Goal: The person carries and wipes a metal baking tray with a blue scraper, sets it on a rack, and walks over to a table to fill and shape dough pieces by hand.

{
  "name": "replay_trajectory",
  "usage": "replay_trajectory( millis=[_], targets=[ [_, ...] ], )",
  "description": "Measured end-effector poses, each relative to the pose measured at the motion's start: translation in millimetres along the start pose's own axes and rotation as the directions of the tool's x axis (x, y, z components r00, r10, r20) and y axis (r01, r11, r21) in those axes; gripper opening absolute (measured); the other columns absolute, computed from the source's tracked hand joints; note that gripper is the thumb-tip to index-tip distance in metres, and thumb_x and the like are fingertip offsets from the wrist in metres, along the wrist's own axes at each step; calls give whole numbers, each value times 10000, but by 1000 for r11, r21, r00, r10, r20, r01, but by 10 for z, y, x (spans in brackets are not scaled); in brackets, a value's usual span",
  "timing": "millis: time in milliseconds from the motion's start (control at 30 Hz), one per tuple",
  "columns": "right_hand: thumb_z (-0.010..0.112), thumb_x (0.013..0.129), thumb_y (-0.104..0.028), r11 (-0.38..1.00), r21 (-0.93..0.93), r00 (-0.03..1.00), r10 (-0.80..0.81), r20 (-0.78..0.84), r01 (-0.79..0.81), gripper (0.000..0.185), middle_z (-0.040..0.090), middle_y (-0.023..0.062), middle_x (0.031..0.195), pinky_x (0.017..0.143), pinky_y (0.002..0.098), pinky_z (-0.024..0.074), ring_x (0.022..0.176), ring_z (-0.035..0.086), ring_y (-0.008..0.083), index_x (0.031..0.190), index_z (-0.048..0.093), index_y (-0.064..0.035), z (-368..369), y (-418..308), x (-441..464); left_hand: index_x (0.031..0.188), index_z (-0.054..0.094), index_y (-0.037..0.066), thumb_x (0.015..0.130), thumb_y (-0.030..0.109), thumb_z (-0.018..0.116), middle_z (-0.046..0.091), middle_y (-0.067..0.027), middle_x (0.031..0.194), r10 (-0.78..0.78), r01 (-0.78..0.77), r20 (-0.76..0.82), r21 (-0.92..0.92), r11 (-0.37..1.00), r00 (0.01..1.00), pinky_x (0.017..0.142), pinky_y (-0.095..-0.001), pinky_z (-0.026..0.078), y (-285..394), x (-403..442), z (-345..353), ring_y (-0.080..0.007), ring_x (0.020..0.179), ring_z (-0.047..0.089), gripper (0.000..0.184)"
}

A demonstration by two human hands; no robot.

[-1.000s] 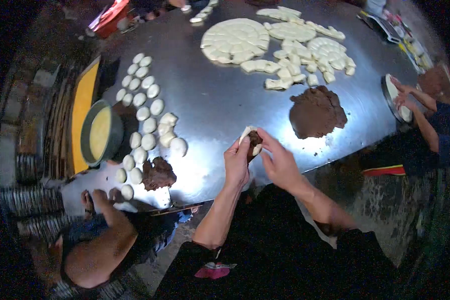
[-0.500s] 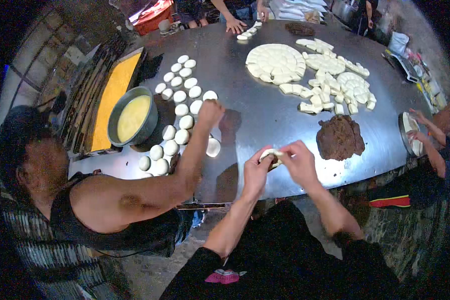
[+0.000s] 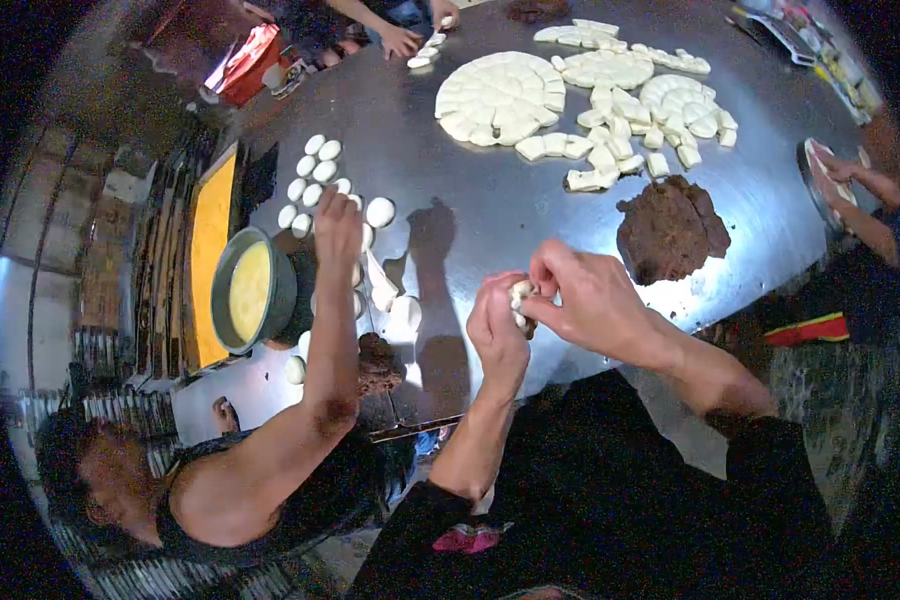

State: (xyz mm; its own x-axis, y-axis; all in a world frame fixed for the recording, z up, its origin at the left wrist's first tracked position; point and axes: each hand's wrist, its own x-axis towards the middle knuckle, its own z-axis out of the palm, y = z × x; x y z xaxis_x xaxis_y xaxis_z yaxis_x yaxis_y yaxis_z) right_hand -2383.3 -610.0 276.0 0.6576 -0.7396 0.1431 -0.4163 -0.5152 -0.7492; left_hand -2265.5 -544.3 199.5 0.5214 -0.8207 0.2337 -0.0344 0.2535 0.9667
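Observation:
Close to the table's near edge, my left hand [image 3: 498, 325] is wrapped round a small piece of white dough [image 3: 521, 298]. My right hand [image 3: 595, 305] pinches the upper edge of the same dough, its thumb and forefinger pressed together. Most of the piece is hidden by my fingers, and little of any filling shows. Beyond my right hand a mound of dark brown paste [image 3: 673, 230] lies on the metal table [image 3: 530, 215]. Cut white dough [image 3: 501, 98] is spread in flat rounds and chunks farther back.
At the left a co-worker's arm [image 3: 315, 370] reaches over rows of round dough balls [image 3: 325, 170]. A bowl of yellow liquid [image 3: 250, 292] stands beside a yellow tray [image 3: 212, 235]. More dark paste [image 3: 378, 365] lies near the front edge. Other people's hands are at the far edge and right.
The dark filling, visible earlier in the open dough, is now mostly hidden, and the dough's edges are gathered between my fingers. The co-worker's arm has come in over the dough balls.

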Motion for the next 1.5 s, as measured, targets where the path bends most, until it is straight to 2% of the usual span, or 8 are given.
replay_trajectory(
  millis=[267,600,800,1000,1167,1300,1367,1500],
  targets=[
    [650,712,-16,920,-77,886,-391,-249,384,183,545,84,839,591,334,494,716,581,243,885,594,-32,392,212,-98,714,570,27,969,435,323,496,-4,560,-446,427,-57,-198,882,893,391,-207,312,-100,193,70,-57,453,430,541],
    [620,741,-38,927,365,991,35,132,-82,121,548,114,829,616,328,487,698,577,282,845,558,-34,481,131,67,970,590,-15,977,400,298,583,-50,730,-369,369,-4,-12,929,929,495,-244,431,-39,-111,-325,-107,595,527,508],
    [587,715,-7,865,-202,887,-457,65,460,248,504,150,1034,754,394,484,848,552,315,958,543,-2,889,0,-419,889,604,-17,968,458,294,534,-15,633,-552,513,-56,-299,805,832,478,-254,376,-334,-358,-440,-94,553,470,572],
    [587,719,18,871,-400,947,-189,259,284,159,557,111,894,695,385,485,821,552,279,874,566,-8,772,640,-923,1196,440,-21,947,450,363,561,-112,957,-696,761,422,23,649,581,587,-296,534,-456,-881,-419,-170,772,585,539],
    [603,678,-11,749,-596,938,-97,332,289,234,592,79,907,724,352,476,840,543,252,909,622,-44,936,1301,-1241,1131,544,30,925,273,503,599,-97,1005,-673,690,267,40,723,690,667,-287,525,-897,-1111,-971,-172,847,608,322],
    [571,781,-84,680,-733,737,492,465,8,275,634,95,967,787,363,465,872,560,245,1047,641,-95,708,896,-804,1137,542,-12,927,225,507,619,-101,1002,-671,671,30,28,741,741,673,-260,513,-530,-1049,-1368,-151,841,610,319],
    [566,833,-214,926,-367,942,202,269,-94,410,513,109,1209,945,444,376,1084,487,321,1240,526,-172,639,772,-577,1139,542,-13,928,216,503,621,-100,1002,-691,692,-39,21,721,722,672,-255,511,-550,-1059,-1552,-145,838,609,313],
    [534,848,-342,758,-627,977,-62,206,180,559,311,115,1406,1056,560,167,1306,244,348,1359,371,-184,1322,1378,-544,1141,543,-20,924,178,506,621,-97,997,-701,715,-184,13,699,689,675,-249,508,-560,-1021,-1618,-133,830,606,296]
  ],
)
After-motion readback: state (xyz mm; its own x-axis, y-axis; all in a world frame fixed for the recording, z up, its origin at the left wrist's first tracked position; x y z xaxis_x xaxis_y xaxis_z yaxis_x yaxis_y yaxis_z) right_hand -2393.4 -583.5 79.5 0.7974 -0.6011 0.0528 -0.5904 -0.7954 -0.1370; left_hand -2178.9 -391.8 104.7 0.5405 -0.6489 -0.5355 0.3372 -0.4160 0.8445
